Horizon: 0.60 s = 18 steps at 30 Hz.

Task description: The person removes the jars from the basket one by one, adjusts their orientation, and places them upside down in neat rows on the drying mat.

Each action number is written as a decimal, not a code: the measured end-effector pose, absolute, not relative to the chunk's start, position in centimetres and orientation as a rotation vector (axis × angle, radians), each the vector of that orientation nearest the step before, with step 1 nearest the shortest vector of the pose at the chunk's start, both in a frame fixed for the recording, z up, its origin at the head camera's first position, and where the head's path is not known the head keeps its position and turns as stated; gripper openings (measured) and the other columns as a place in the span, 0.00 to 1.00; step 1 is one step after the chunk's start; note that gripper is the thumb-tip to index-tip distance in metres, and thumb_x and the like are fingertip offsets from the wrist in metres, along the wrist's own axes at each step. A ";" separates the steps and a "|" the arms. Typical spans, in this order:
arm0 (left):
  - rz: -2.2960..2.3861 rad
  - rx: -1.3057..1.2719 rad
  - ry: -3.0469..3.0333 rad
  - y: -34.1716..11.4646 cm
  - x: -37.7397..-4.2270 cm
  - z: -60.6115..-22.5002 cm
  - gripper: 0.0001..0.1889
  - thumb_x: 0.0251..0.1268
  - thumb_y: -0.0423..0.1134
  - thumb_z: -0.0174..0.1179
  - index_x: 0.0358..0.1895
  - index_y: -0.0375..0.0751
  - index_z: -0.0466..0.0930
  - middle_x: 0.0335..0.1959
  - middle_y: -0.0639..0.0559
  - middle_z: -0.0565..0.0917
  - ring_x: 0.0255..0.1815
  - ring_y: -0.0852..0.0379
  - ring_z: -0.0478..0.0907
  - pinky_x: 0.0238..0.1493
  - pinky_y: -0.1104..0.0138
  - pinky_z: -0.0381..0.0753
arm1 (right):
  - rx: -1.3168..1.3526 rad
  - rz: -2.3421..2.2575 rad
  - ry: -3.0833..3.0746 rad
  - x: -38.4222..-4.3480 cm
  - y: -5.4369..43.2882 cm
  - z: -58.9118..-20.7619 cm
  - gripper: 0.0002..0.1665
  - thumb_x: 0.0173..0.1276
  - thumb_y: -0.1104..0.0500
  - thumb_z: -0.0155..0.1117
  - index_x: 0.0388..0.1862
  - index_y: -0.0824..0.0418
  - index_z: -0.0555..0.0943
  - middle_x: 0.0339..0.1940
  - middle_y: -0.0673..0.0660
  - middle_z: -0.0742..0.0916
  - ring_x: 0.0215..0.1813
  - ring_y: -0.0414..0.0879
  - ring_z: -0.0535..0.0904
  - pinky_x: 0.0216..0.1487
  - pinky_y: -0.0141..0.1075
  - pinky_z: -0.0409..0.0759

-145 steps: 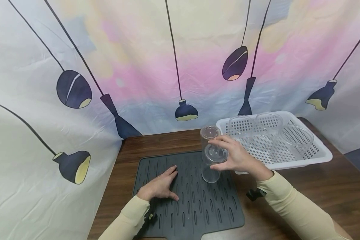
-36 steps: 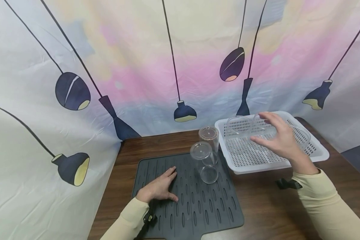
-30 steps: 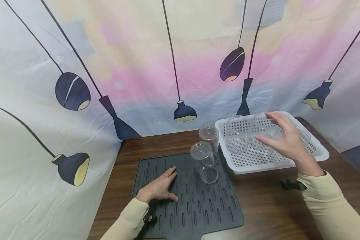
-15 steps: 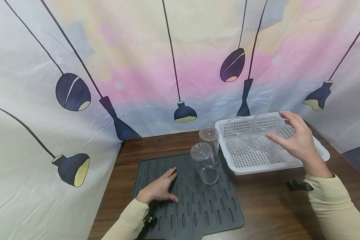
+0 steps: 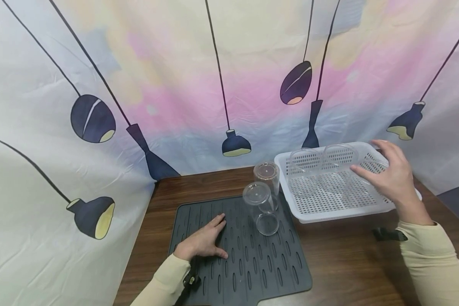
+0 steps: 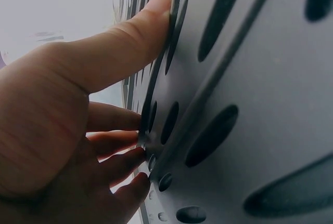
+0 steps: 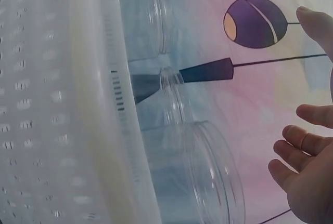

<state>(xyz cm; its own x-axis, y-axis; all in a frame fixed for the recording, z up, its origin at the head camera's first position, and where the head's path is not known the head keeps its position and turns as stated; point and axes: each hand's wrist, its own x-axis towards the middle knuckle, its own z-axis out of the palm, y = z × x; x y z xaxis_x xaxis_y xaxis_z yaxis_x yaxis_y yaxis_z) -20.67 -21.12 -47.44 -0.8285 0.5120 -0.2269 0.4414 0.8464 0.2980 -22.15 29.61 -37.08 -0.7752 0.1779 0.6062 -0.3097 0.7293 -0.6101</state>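
Observation:
My left hand [image 5: 202, 240] rests on a dark grey slotted drying mat [image 5: 260, 272], thumb and fingers spread; in the left wrist view its thumb tip touches the mat. Two clear cups stand upside down at the mat's right side, a back cup [image 5: 266, 171] and a front cup [image 5: 257, 193]. Over the right part of a white perforated basket [image 5: 344, 216] hovers my right hand [image 5: 395, 174], thumb apart from the fingers, holding nothing. Three clear cups stand mouth up in the basket. The right wrist view shows a gap between this hand and the nearest cup [image 7: 218, 182].
The brown wooden table [image 5: 340, 255] carries both the mat and the basket. Behind it hangs a pastel cloth [image 5: 195, 85] printed with dark lamps. The basket stands close against the right edge of the mat.
My right hand has let go of the front cup on the mat and moved right over the basket, drifting further right in the last second. The left hand stays in place.

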 end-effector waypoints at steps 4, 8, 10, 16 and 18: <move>0.337 0.718 2.727 -21.1 -20.6 -47.4 0.56 0.43 0.59 0.76 0.74 0.35 0.59 0.80 0.43 0.50 0.79 0.43 0.50 0.70 0.49 0.64 | 0.078 0.952 -2.279 -22.2 30.1 -37.2 0.50 0.46 0.54 0.80 0.69 0.64 0.70 0.69 0.69 0.71 0.71 0.65 0.62 0.72 0.62 0.55; 0.339 0.717 2.728 -21.1 -20.6 -47.4 0.56 0.43 0.59 0.76 0.74 0.35 0.59 0.80 0.43 0.50 0.79 0.44 0.50 0.70 0.49 0.64 | 0.054 0.961 -2.296 -22.2 30.4 -37.2 0.52 0.48 0.54 0.79 0.71 0.63 0.68 0.70 0.69 0.69 0.73 0.66 0.60 0.71 0.64 0.54; 0.339 0.718 2.729 -21.1 -20.6 -47.4 0.56 0.43 0.59 0.76 0.74 0.35 0.59 0.80 0.43 0.50 0.79 0.44 0.50 0.70 0.49 0.64 | 0.033 0.960 -2.318 -22.2 30.6 -37.3 0.52 0.49 0.53 0.79 0.72 0.62 0.66 0.72 0.69 0.67 0.74 0.65 0.59 0.71 0.64 0.53; 0.330 0.725 2.732 -21.1 -20.6 -47.4 0.56 0.42 0.59 0.76 0.74 0.34 0.59 0.79 0.43 0.50 0.79 0.43 0.51 0.70 0.49 0.64 | -0.012 0.956 -2.351 -22.4 31.3 -37.7 0.54 0.51 0.51 0.78 0.74 0.63 0.64 0.74 0.69 0.64 0.76 0.66 0.55 0.72 0.65 0.50; 0.329 0.726 2.733 -21.1 -20.6 -47.4 0.56 0.43 0.59 0.76 0.74 0.34 0.59 0.79 0.43 0.50 0.78 0.43 0.51 0.70 0.49 0.65 | -0.023 0.960 -2.356 -22.4 31.5 -37.8 0.54 0.51 0.51 0.77 0.74 0.63 0.63 0.74 0.70 0.64 0.76 0.66 0.55 0.72 0.65 0.49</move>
<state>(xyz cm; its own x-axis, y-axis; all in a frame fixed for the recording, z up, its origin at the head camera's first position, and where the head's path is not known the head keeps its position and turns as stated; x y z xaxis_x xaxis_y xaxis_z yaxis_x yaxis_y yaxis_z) -20.59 -21.11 -47.40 -0.8295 0.5128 -0.2214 0.4455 0.8465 0.2915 -22.43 31.47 -37.76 -0.8269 0.2276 0.5142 -0.1965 0.7398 -0.6435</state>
